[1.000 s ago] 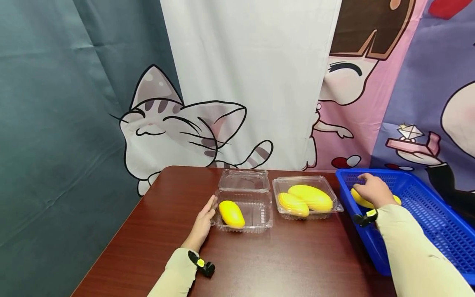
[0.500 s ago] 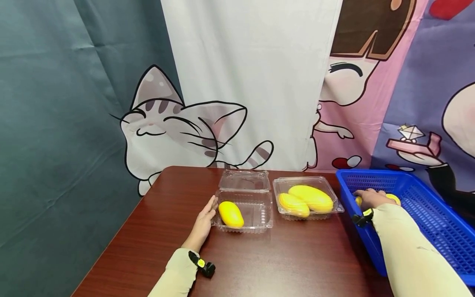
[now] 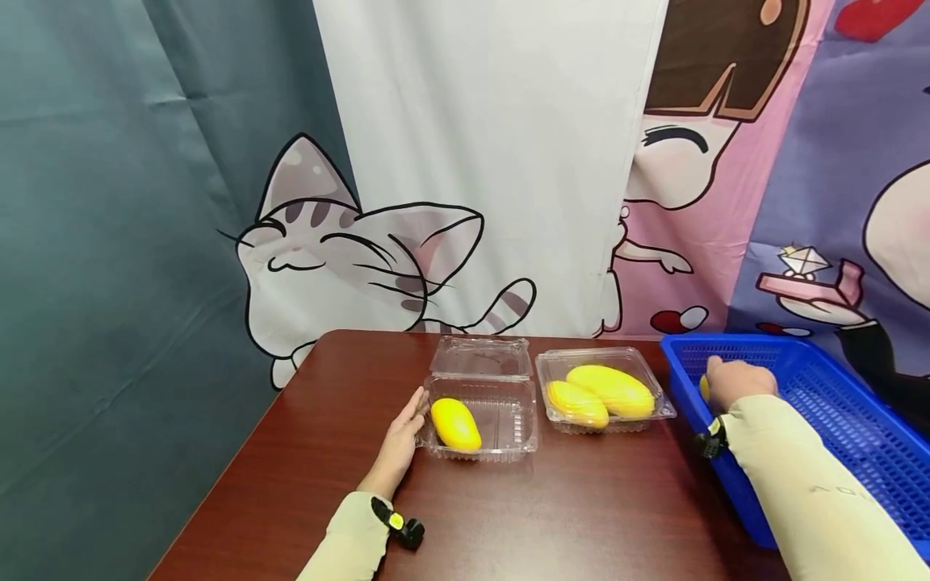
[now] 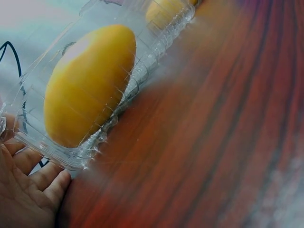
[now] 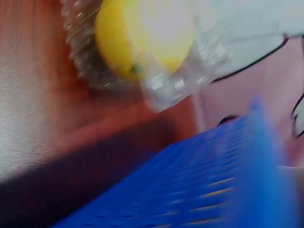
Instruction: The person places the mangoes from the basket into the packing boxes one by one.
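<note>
An opened clear plastic clamshell box (image 3: 508, 456) stands on the table with one yellow mango (image 3: 455, 424) in its left side. Against the box's left wall rest the fingers of my left hand (image 3: 395, 448); in the left wrist view, the fingertips touch its lower end. My right hand (image 3: 741, 383) is inside the blue basket (image 3: 835, 420) with its fingers curled round a mango (image 3: 704, 388), mostly hidden behind the hand. The right wrist view is blurred and shows the basket's side wall, not the fingers.
A second clamshell box (image 3: 555, 355), closed over two yellow mangoes (image 3: 610, 390), stands between the opened box and the basket. The opened box's lid (image 3: 482, 357) lies back toward the curtain (image 3: 501, 161) behind the table (image 3: 327, 452).
The right hand has reached down onto the mangoes in the basket and curled round one, then risen slightly. The left hand stays against the opened box.
</note>
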Available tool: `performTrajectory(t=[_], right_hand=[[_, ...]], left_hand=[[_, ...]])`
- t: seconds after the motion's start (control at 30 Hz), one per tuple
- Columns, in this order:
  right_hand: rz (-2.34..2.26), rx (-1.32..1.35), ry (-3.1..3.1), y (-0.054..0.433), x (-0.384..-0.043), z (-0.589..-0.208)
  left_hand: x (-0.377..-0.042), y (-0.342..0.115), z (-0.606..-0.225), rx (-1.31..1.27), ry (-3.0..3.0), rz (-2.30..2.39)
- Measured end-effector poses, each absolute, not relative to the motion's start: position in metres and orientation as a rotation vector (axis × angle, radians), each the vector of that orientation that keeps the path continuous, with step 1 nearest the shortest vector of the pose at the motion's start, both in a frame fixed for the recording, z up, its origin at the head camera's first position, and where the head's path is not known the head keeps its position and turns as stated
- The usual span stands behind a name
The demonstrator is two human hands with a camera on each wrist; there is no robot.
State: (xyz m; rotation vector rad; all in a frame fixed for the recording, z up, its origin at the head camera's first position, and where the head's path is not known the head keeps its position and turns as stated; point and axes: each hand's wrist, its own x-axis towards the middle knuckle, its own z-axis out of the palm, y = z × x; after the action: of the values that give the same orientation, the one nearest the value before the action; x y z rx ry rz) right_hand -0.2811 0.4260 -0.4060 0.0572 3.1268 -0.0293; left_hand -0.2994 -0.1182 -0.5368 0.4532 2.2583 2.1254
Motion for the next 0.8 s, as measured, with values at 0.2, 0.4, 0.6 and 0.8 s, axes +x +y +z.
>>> performTrajectory(t=[0.2, 0.4, 0.6, 0.8], right_hand=[[-0.210, 0.268, 3.365, 0.406, -0.284, -0.362], [-0.390, 0.290, 3.518, 0.358, -0.279, -0.316], [-0.925, 0.202, 3.542, 0.296, -0.272, -0.308], [-1.203, 0.173, 3.289, 0.241, -0.277, -0.334]], left_hand=[[-0.297, -0.118, -0.538, 0.474, 2.240, 2.145], [-0.298, -0.120, -0.538, 0.480, 2.227, 2.167], [-0.298, -0.119, -0.538, 0.488, 2.240, 2.154], [-0.298, -0.119, -0.538, 0.479, 2.231, 2.149]])
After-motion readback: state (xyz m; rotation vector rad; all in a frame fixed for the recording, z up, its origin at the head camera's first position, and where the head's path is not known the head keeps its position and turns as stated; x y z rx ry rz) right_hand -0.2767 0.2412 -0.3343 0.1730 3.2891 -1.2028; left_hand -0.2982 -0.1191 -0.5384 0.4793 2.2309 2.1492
